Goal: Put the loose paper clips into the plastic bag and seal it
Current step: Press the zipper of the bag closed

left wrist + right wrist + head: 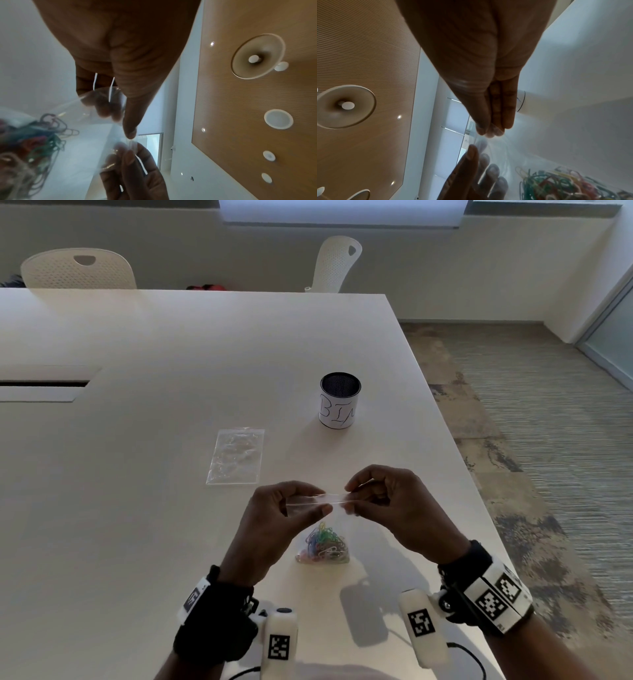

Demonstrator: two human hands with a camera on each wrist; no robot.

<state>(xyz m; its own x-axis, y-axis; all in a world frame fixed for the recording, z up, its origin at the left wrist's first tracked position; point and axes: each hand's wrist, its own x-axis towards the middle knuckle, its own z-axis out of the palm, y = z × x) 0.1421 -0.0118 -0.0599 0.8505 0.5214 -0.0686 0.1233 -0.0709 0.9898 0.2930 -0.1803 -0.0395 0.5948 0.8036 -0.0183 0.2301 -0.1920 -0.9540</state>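
Note:
A clear plastic bag (329, 529) hangs above the table between both hands, with a clump of coloured paper clips (323, 544) at its bottom. My left hand (291, 508) pinches the left part of the bag's top strip between thumb and fingers. My right hand (363, 494) pinches the right end of the same strip. In the left wrist view the left hand (123, 121) presses the plastic bag (96, 108) and the paper clips (30, 143) show at lower left. The right wrist view shows the right hand (489, 129) pinching the bag (513, 151) above the paper clips (565, 185).
A second clear bag (236, 457) lies flat on the white table (137, 474) to the left. A black mesh cup (340, 400) with a white paper label stands behind the hands. The table's right edge runs close by, with carpet beyond. Two white chairs stand at the far side.

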